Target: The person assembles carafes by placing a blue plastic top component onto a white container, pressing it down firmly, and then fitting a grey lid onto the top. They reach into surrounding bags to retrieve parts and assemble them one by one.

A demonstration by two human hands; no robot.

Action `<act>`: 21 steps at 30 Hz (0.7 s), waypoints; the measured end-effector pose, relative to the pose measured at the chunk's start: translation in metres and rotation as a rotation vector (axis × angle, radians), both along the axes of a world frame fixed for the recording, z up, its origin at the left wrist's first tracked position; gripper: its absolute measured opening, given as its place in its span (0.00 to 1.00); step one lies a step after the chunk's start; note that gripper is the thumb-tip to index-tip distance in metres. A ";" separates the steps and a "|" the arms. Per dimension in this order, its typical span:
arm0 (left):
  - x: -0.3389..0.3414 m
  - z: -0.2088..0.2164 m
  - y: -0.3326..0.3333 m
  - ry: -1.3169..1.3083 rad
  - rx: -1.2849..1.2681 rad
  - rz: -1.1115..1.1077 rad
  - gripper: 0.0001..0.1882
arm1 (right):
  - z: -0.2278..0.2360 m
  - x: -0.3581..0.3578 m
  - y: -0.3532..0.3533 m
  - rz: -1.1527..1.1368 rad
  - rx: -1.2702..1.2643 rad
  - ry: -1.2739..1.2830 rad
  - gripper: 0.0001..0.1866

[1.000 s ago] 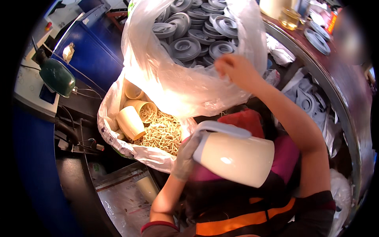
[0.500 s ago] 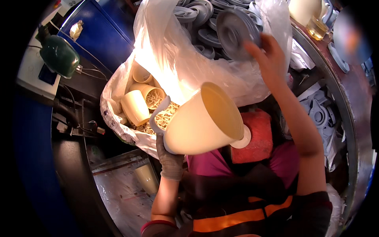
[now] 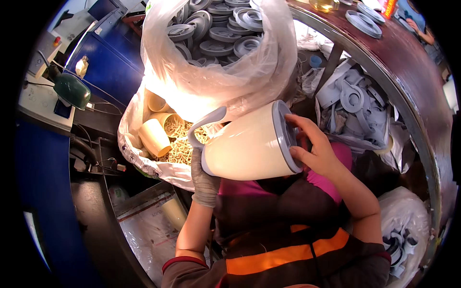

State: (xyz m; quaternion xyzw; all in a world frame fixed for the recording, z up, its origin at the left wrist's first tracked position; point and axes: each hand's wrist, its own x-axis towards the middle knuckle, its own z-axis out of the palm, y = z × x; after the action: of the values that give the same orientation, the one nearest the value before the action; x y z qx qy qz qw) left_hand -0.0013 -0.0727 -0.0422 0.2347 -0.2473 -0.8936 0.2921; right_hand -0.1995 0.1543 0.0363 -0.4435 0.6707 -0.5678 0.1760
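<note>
A cream plastic jug [image 3: 242,144] lies tilted on its side in front of me, its mouth toward the right. My left hand [image 3: 205,180], in a grey glove, grips it around the grey base. The grey handle [image 3: 200,126] curves up on the left side. At the mouth sits a round grey lid [image 3: 281,132], its rim against the jug's edge. The bare fingers of my right hand [image 3: 317,149] are bent into the lid's recess, the thumb at its near edge; the fingertips are partly hidden.
Ahead stands a plastic bag [image 3: 225,84] full of grey lids. Left of it, another bag [image 3: 129,146] holds cream cups and small beige pegs. A dark red table [image 3: 398,57] curves along the right, above a bag of grey parts [image 3: 353,103]. A green lamp [image 3: 71,90] is at left.
My right hand has brought a grey lid from the bag down to the jug's open mouth. The jug has turned more level. The view has shifted to the right.
</note>
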 end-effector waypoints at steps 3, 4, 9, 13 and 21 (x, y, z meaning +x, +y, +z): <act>0.005 0.012 0.010 -0.127 -0.406 0.053 0.28 | -0.017 0.006 0.005 -0.171 -0.017 0.248 0.25; -0.003 0.034 0.022 -0.184 -0.737 0.085 0.28 | -0.042 0.003 0.001 -0.343 0.010 0.094 0.19; -0.018 0.114 0.041 -0.158 -1.631 0.002 0.24 | -0.127 -0.047 0.032 0.034 0.500 -0.592 0.14; -0.018 0.113 0.030 -0.231 -1.423 -0.163 0.16 | -0.033 -0.032 0.036 -0.065 -0.133 -0.420 0.22; -0.006 0.084 -0.070 -0.480 -1.540 0.174 0.12 | -0.012 -0.052 0.234 0.175 -0.637 -0.644 0.17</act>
State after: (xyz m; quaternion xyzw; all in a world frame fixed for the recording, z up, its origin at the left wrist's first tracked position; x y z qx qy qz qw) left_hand -0.0075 -0.1424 0.0420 0.1716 -0.8297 -0.3721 0.3789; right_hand -0.2518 0.3887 0.0247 -0.3316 0.3338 -0.8376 0.2776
